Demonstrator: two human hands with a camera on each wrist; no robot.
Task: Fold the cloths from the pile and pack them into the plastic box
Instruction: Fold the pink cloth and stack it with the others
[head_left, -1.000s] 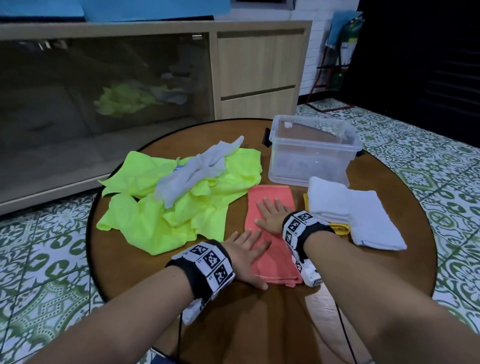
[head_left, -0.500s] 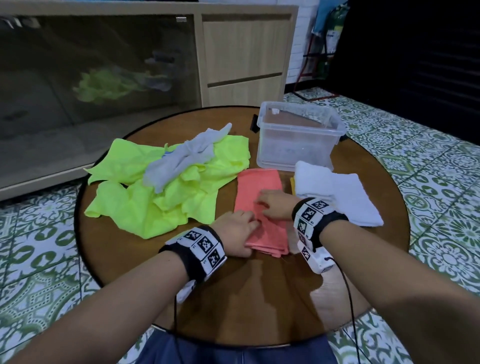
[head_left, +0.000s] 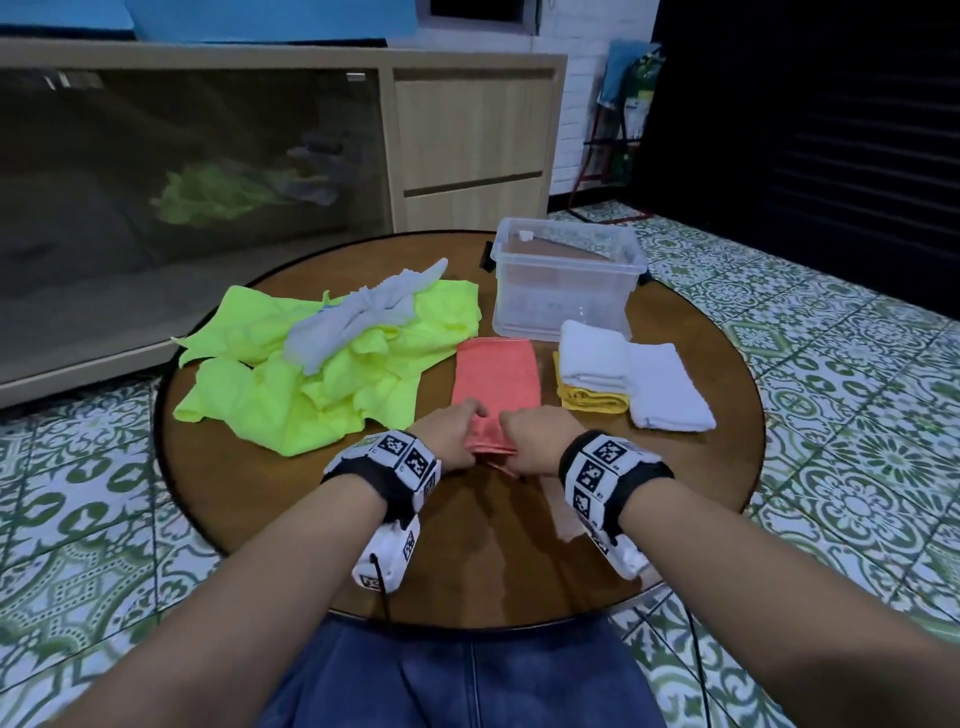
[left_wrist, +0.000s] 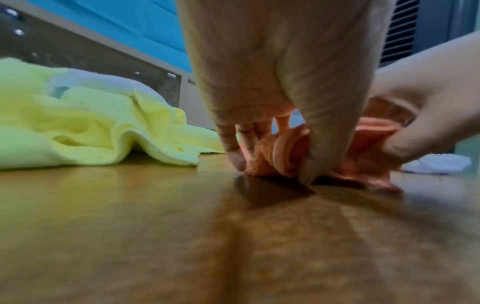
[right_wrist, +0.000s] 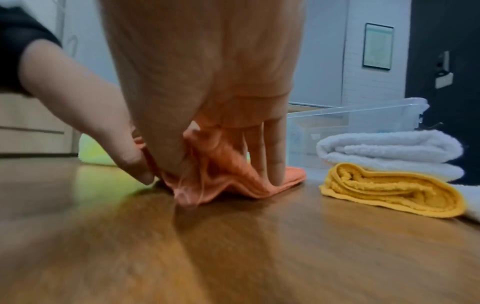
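A coral cloth (head_left: 496, 376) lies as a long folded strip in the middle of the round wooden table (head_left: 519, 545). My left hand (head_left: 451, 436) and right hand (head_left: 537, 439) both pinch its near end (left_wrist: 283, 158), which bunches up between thumbs and fingers (right_wrist: 207, 170). The pile of neon-yellow cloths (head_left: 322, 379) with a grey cloth (head_left: 358, 322) on top sits to the left. The clear plastic box (head_left: 563, 283) stands behind the coral cloth. Folded white cloths (head_left: 634, 374) rest on a folded yellow cloth (head_left: 592, 400) at the right.
A wooden cabinet with a dark glass front (head_left: 208, 182) stands behind the table. Patterned green floor tiles (head_left: 857, 415) surround it. Bare wood lies between my wrists and the table's near edge.
Both hands went from lying flat on the coral cloth to sliding back to its near end and pinching it, lifting and bunching that end.
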